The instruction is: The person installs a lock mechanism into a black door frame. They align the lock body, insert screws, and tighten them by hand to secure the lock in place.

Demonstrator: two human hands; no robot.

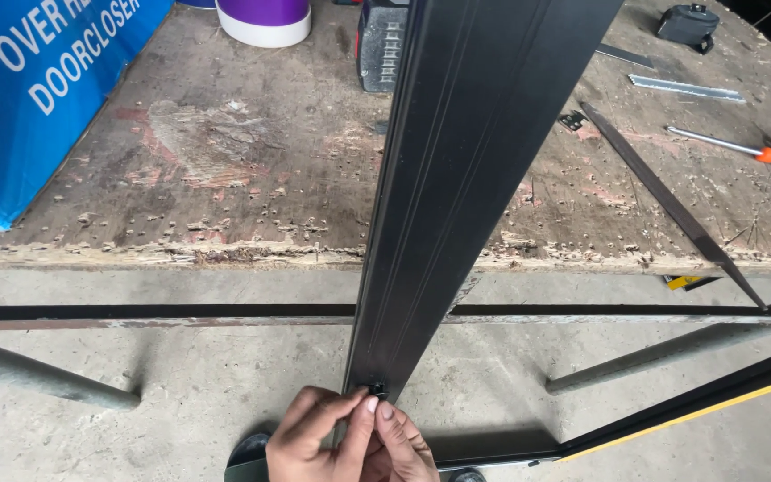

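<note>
Fingertips (370, 404) of both hands pinched together on a small black fitting (376, 389) at the near end of a long black metal profile (457, 178). Left hand (314, 437) and right hand (403, 446) met below that end, thumbs and forefingers closed on the part; whether it was a screw or a clip could not be told. Profile stood tilted, running from the hands up over the edge of a worn plywood workbench (225, 178).

Judgement: the fitting is small, so a square, steady pinch seems needed, with the profile kept from rocking on the bench edge.

Farther out on the bench: a thin dark metal strip (662, 196), an orange-handled screwdriver (751, 152), a purple-and-white tub (263, 20) and a blue printed bag (37, 89). Concrete floor (225, 375) below.
</note>
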